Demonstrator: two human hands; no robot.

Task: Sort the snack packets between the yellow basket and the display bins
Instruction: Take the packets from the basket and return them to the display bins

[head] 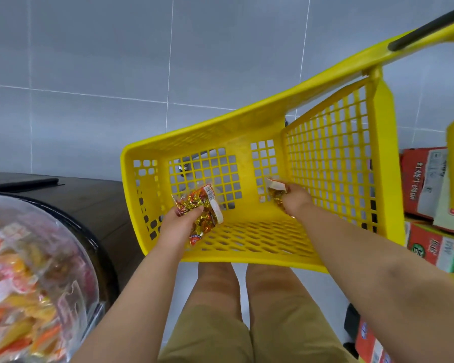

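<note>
The left hand (180, 226) has its fingers curled round a snack pkt (203, 208). It is a see-through bag full of gold & red wrapped sweets, w/ a white end & a bar code on it. The bag sticks out past the fingers toward 1 o'clock. The right hand (296, 199) grips a second pkt (275, 189) of the same gold kind, bunched up in its fist, w/ the white end poking out at 10 o'clock. The 2 hands are apart, left at 9 o'clock & right at 3 o'clock of each other.

Both hands & both pkts are inside the yellow basket (260, 127). The basket is tipped so its open top faces the person. Its walls are full of small square holes. A long yellow bar w/ a black grip (427, 27) runs up from it toward 1 o'clock.

Below the basket, at 6 o'clock, are the person's legs in tan shorts (215, 334). At 8 o'clock is a round clear display bin (71, 231) full of red, orange & yellow pkts; they look blurry. It sits on a dark counter (95, 200). At 3 o'clock, just past the basket, red & green boxes (422, 179) are stacked up. The floor (89, 74) is big gray tiles.
</note>
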